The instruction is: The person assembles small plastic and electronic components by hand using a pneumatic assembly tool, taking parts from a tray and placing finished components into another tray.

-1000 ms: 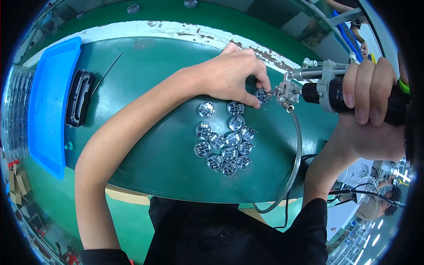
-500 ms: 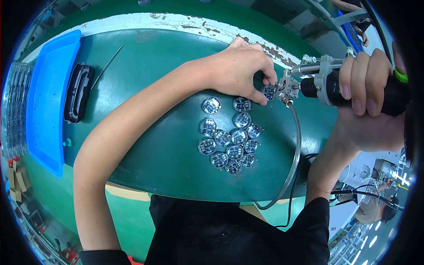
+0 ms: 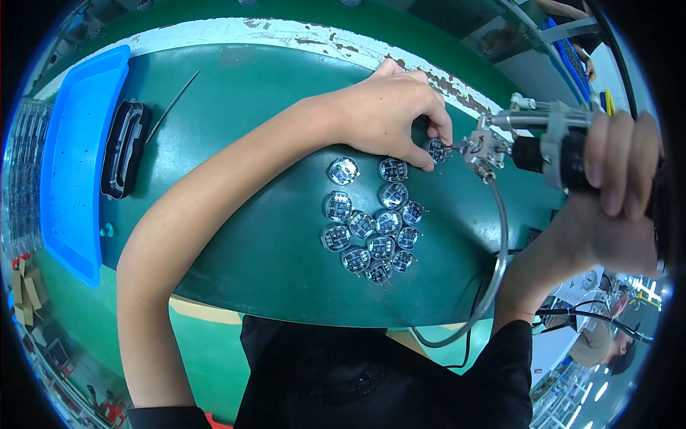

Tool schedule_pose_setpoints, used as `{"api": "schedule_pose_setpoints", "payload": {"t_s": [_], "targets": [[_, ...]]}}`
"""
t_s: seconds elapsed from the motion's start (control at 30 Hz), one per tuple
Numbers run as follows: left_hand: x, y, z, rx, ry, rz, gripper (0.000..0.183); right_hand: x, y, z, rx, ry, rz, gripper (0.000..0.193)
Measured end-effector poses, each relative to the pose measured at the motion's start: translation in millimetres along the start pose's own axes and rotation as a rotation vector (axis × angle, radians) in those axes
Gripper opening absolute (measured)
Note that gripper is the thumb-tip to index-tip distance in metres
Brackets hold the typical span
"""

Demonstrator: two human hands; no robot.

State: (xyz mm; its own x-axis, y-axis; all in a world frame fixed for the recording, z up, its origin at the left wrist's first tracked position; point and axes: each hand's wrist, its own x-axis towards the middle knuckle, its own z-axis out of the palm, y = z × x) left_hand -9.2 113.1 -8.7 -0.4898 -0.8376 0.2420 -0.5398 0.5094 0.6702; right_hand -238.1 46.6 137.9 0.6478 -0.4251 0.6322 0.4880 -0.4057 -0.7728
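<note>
My left hand reaches across to the far right of the table. Its thumb and fingers are closed around a small round clear-cased circuit module. In my right hand is a black-bodied power screwdriver with a metal block at its front, pointing left at that module. I cannot tell if its thin tip touches the module. A clear hose curves down from the block. Several similar round modules lie grouped on the table below my left hand; one module sits apart.
On the green table, a blue tray, a black plastic case and a thin metal rod lie to the left. Stacked clear trays stand at the far left. Another person is in the right background.
My right hand has drawn the screwdriver to the right, its metal block now farther from the held module. The hose has swung right. My left hand stays in place.
</note>
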Motion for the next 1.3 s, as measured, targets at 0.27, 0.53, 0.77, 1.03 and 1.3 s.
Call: {"api": "schedule_pose_setpoints", "payload": {"t_s": [0.27,0.53,0.77,1.03,1.3], "targets": [[0,-9,0,-0.229,0.179,0.165,0.028,5,-27,2,-0.023,0.101,0.08,0.036],[1,-8,-1,-0.383,0.184,0.156,0.012,4,-25,3,-0.008,0.171,0.085,0.038],[0,-9,-2,-0.406,0.173,0.142,0.008,4,-30,8,-0.085,0.202,0.058,0.035],[-1,-8,-2,-0.429,0.139,0.121,0.006,2,-26,9,-0.061,0.099,0.051,0.036],[1,-11,-3,-0.412,0.127,0.132,0.015,1,-24,10,-0.053,0.123,0.067,0.036]]}}
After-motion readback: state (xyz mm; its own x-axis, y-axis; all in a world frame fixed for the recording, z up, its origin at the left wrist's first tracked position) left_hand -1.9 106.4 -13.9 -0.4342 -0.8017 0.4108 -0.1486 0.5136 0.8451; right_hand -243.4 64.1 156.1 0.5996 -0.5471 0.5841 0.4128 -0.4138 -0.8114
